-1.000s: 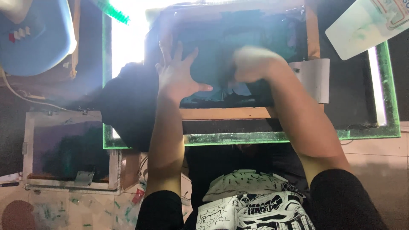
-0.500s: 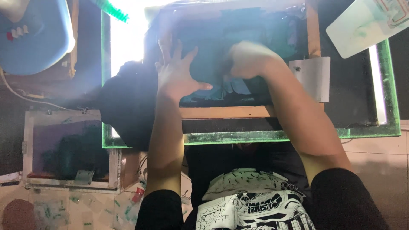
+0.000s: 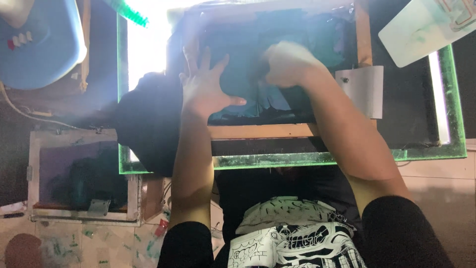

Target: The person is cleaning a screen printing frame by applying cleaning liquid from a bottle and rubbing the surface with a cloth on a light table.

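Note:
A wooden-framed printing screen (image 3: 263,131) with dark teal mesh (image 3: 243,44) lies on a lit glass table with a green edge (image 3: 297,160). My left hand (image 3: 206,87) rests flat on the mesh near the frame's left side, fingers spread and holding nothing. My right hand (image 3: 287,64) is curled and blurred on the mesh at the middle. Whether anything is under its fingers is hidden. Dark blue patches (image 3: 272,99) show on the mesh just below it.
A dark cloth (image 3: 146,129) hangs over the table's left corner. Another framed screen (image 3: 79,178) lies at the lower left, with a blue plastic object (image 3: 39,44) above it. A grey metal bracket (image 3: 362,89) sits on the frame's right side, and a white board (image 3: 426,30) at the upper right.
My right hand has shifted a little to the left and up across the mesh. My left hand has stayed flat in the same place.

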